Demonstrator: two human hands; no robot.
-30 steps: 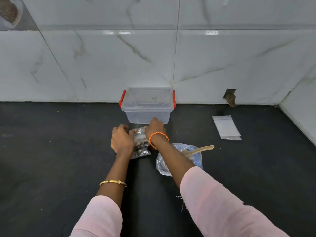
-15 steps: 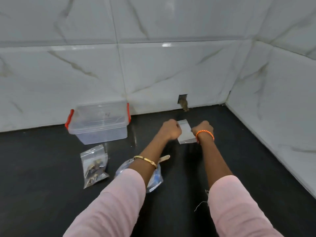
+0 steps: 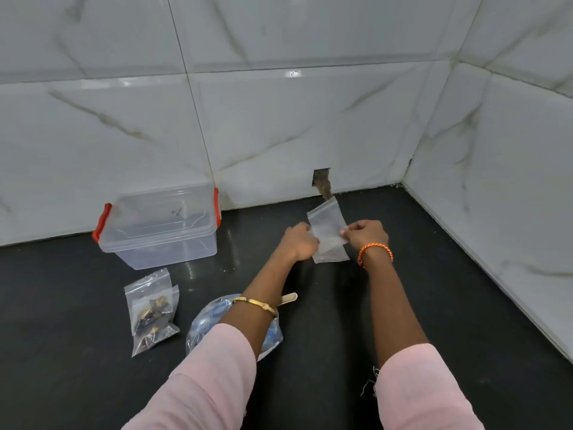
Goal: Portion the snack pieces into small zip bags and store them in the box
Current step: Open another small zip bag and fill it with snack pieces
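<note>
An empty small zip bag [image 3: 326, 225] is lifted off the black counter, pinched by my left hand [image 3: 300, 242] on its left edge and my right hand [image 3: 366, 234] on its right edge. More empty bags [image 3: 331, 255] lie flat just beneath it. A clear plastic box [image 3: 158, 226] with red latches and its lid on stands against the wall at the left. In front of it lie filled zip bags [image 3: 152, 310] with dark snack pieces. A large clear bag [image 3: 204, 324] with blue print sits under my left forearm, and a wooden spoon handle [image 3: 288, 297] sticks out of it.
The black counter [image 3: 449, 305] runs into a corner of white marble tiles; the right wall [image 3: 502, 193] stands close to my right hand. A small broken hole [image 3: 322, 181] shows in the back wall just above the counter.
My hands left the filled bag by the box and moved right to the empty bags. One empty bag is now raised off the counter between both hands.
</note>
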